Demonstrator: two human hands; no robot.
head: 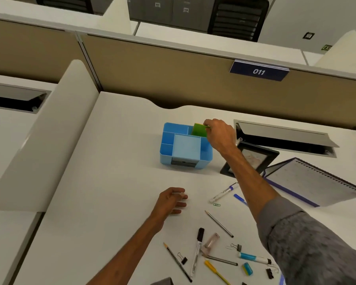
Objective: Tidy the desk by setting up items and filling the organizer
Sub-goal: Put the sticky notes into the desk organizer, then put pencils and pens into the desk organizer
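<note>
A blue desk organizer (pixel 166 145) with several compartments stands mid-desk. My right hand (pixel 219 136) reaches over its back right corner, pinching a green sticky-note pad (pixel 198 130) that stands partly inside the rear right compartment. My left hand (pixel 174 199) rests on the desk in front of the organizer, fingers curled around a small pale item. Loose stationery lies near me: pencils (pixel 219 223), a black-capped marker (pixel 197 248), a yellow pen (pixel 216 272), binder clips (pixel 183 258), a blue-capped marker (pixel 254 257) and a white pen (pixel 223 192).
A black picture frame (pixel 261 159) stands right of the organizer, behind my right forearm. A spiral notebook (pixel 317 182) lies at the right. An open cable hatch (pixel 284 138) sits behind them. A beige partition closes the back; a white divider (pixel 49 136) bounds the left.
</note>
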